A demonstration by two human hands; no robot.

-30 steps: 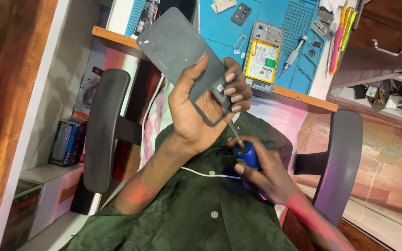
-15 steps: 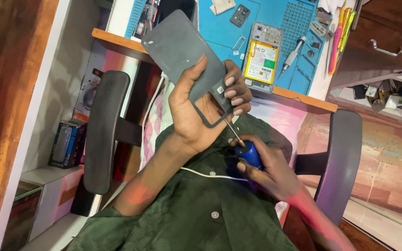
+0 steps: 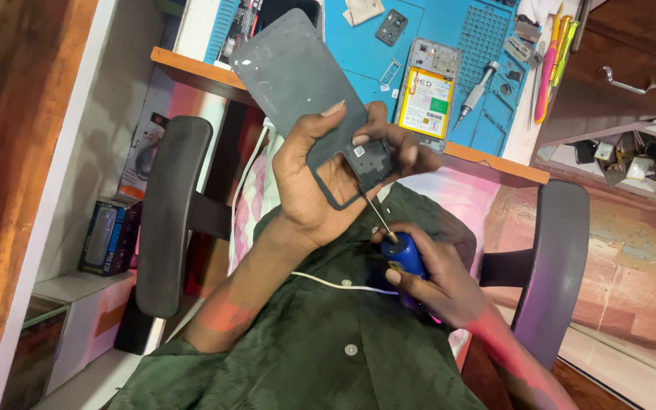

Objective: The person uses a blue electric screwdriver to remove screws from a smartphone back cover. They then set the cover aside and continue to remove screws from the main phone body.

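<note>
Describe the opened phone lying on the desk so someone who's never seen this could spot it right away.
Start at the blue work mat covering the desk top beyond the person's hands. Near its front edge lies the opened phone, back cover off. A silver screwdriver lies just right of it, but only the phone shows a large yellow-and-white battery inside a grey frame.

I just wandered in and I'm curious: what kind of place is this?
Most likely a small phone repair bench. A blue work mat holds an opened phone with its battery showing, and the left hand holds a grey back cover while the right hand works a blue-handled screwdriver.
</note>
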